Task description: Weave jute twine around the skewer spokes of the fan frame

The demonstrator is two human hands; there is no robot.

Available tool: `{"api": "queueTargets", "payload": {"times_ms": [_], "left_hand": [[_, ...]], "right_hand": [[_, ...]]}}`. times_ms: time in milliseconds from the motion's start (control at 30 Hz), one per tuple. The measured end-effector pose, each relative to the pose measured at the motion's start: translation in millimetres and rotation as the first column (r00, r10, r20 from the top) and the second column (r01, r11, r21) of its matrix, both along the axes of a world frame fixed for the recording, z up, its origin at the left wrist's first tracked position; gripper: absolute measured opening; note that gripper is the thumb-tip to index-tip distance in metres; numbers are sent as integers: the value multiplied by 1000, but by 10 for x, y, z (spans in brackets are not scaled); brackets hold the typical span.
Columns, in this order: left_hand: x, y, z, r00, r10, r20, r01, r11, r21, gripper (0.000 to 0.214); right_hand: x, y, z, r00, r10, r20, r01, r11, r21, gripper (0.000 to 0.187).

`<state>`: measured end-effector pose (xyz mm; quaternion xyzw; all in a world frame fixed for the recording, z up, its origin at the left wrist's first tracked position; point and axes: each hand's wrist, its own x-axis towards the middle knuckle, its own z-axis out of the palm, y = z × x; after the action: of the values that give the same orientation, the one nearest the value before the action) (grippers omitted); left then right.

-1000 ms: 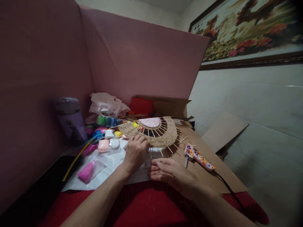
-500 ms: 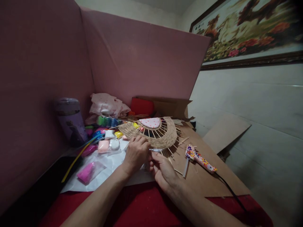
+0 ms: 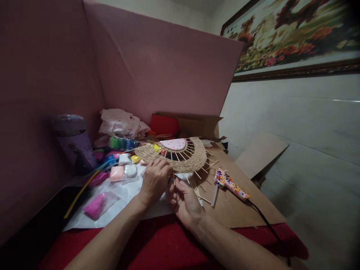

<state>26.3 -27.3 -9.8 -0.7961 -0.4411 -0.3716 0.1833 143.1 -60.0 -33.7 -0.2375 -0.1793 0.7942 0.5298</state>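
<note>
A half-round woven twine fan [image 3: 185,165] on thin wooden sticks lies tilted ahead of me, with a pink-dotted white half-disc [image 3: 173,144] at its centre. My left hand [image 3: 156,179] is closed over the fan's near edge, fingers bent round it, knuckles up. Just below the rim, my right hand [image 3: 184,202] is closed in a pinch, its thumb up against a stick end beside the left fingers. What lies between the right fingertips is hidden. Bare stick ends stick out all along the fan's outer edge.
A flower-patterned glue gun [image 3: 230,185] with a black cord rests on brown cardboard [image 3: 242,215] at right. Bagged coloured clay [image 3: 95,205] lies on white paper [image 3: 120,202] at left, near a purple tumbler [image 3: 74,144]. Pink panels [image 3: 157,67] stand behind.
The whole scene has slid slightly left as my head turned. My right thumb has risen towards the stick, and the right hand has opened out a little; my left hand keeps its hold.
</note>
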Motion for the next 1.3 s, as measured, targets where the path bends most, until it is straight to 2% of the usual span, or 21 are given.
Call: {"api": "queueTargets", "payload": {"times_ms": [100, 233, 333, 933, 1100, 1300], "left_hand": [[-19, 0, 3, 999, -6, 32, 5, 1000, 15, 13], [-22, -8, 5, 999, -24, 36, 23, 1000, 20, 15], [-15, -10, 4, 999, -32, 40, 32, 999, 20, 16], [-49, 0, -21, 990, -125, 64, 124, 992, 14, 14], [-46, -15, -12, 988, -132, 85, 134, 991, -10, 14], [-46, -12, -16, 991, -109, 73, 112, 993, -38, 15]], "right_hand": [[-5, 2, 7, 1000, -12, 2, 12, 999, 39, 21], [8, 21, 36, 999, -35, 33, 28, 981, 193, 21], [21, 31, 41, 995, -61, 82, 39, 968, 247, 27], [15, 70, 4, 984, -95, 149, 54, 965, 255, 38], [11, 63, -1, 980, -120, 158, 77, 964, 254, 35], [14, 86, -14, 979, -103, 174, 56, 964, 259, 40]]}}
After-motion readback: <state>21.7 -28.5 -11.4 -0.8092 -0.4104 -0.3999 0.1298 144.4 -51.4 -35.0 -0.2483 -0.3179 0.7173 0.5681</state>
